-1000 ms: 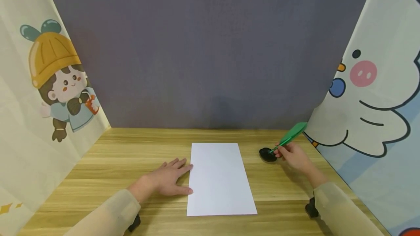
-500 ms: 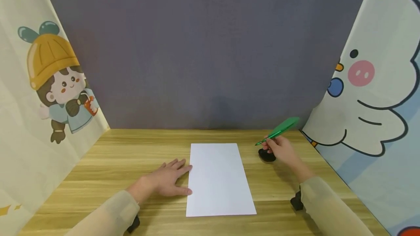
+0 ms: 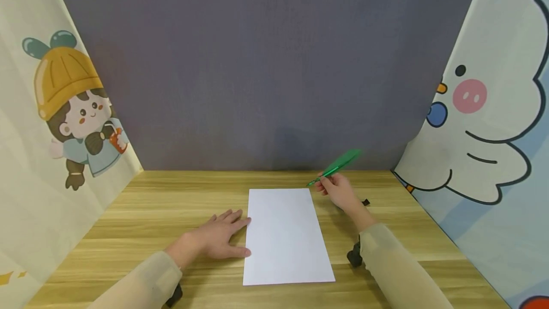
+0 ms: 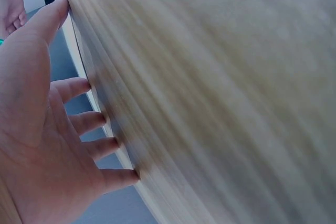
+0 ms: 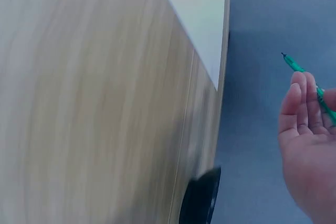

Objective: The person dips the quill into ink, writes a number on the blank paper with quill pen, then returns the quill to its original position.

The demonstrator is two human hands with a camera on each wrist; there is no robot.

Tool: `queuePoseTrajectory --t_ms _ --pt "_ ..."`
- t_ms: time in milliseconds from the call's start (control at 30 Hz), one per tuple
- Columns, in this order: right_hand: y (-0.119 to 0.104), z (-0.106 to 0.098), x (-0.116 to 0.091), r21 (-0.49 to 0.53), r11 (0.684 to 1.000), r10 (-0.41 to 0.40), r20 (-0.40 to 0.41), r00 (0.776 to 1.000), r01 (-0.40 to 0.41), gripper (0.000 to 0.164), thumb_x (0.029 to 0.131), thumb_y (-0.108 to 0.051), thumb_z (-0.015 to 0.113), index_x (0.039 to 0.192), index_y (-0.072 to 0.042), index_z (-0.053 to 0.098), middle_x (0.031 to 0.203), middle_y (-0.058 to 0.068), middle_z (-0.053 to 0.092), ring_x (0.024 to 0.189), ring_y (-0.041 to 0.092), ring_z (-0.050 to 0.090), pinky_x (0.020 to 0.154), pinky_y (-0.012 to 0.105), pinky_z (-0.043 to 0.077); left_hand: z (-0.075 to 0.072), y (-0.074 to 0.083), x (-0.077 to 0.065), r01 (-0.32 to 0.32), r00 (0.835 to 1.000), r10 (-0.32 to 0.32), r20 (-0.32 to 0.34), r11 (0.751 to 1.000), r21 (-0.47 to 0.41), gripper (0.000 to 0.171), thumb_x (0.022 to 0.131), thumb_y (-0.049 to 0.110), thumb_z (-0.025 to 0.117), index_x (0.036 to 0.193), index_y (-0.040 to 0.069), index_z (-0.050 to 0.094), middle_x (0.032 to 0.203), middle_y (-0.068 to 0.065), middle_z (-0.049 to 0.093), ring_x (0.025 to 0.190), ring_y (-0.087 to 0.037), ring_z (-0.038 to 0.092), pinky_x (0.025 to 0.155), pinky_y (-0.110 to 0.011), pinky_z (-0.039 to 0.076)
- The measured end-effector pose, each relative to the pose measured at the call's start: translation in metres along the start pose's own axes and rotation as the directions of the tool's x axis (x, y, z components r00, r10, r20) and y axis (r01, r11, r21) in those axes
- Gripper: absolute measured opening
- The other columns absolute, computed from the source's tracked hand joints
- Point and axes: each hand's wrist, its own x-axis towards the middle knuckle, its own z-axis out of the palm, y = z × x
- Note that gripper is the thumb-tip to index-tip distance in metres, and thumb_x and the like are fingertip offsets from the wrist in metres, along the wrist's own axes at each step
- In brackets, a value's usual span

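A white sheet of paper (image 3: pixel 285 237) lies on the wooden table, long side pointing away from me. On its left edge my left hand (image 3: pixel 220 240) rests with fingers spread, thumb and forefinger tips at the paper. My right hand (image 3: pixel 340 192) pinches a green feather pen (image 3: pixel 343 161) above the table, just beyond the paper's far right corner. The pen slants, its dark tip (image 5: pixel 284 54) pointing left and its plume up to the right. Behind the right wrist, a small black rounded base (image 5: pixel 199 198) stands on the table, mostly hidden in the head view.
A dark grey cloth (image 3: pixel 274 70) hangs behind the table's far edge. Printed cartoon curtains flank it: a figure in a yellow hat (image 3: pixel 70 80) at the left, a white character (image 3: pixel 493 46) at the right. Bare wood (image 3: pixel 163 204) surrounds the paper.
My right hand has lifted the feather pen off the black base and carried it left to the paper's far right corner. The left hand stays put.
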Motion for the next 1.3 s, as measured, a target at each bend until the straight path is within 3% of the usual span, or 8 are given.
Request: queuePoseTrajectory --t_ms 367,600,1300 --pt "-0.004 0.039 0.012 0.044 0.998 0.047 0.012 0.999 -0.047 0.032 0.118 -0.014 0.048 0.138 0.005 0.063 0.12 0.026 0.076 0.108 0.038 0.075 0.096 0.054 0.063 0.001 -0.001 0.001 0.008 1.0 -0.008 0.007 1.0 -0.011 0.097 0.096 0.078 0.066 0.173 0.026 0.038 0.183 -0.015 0.025 0.17 -0.046 0.02 0.133 -0.074 0.019" --pt "-0.001 0.058 0.014 0.008 0.998 0.054 0.023 0.998 -0.054 0.032 0.117 -0.014 0.05 0.138 0.005 0.063 0.116 0.021 0.077 0.102 0.027 0.077 0.093 0.047 0.065 -0.001 0.0 -0.001 -0.004 1.0 0.004 0.009 1.0 -0.008 0.098 0.097 0.078 0.066 0.173 0.023 0.037 0.183 -0.017 0.024 0.169 -0.047 0.02 0.132 -0.076 0.019" --pt "-0.004 0.071 0.014 -0.04 0.997 0.07 0.052 0.996 -0.068 0.033 0.117 -0.011 0.049 0.139 0.009 0.062 0.116 0.023 0.077 0.1 0.026 0.076 0.091 0.045 0.065 -0.003 -0.001 0.0 -0.001 1.0 0.001 0.013 1.0 -0.001 0.099 0.096 0.078 0.066 0.173 0.023 0.037 0.183 -0.015 0.024 0.17 -0.045 0.02 0.133 -0.075 0.019"
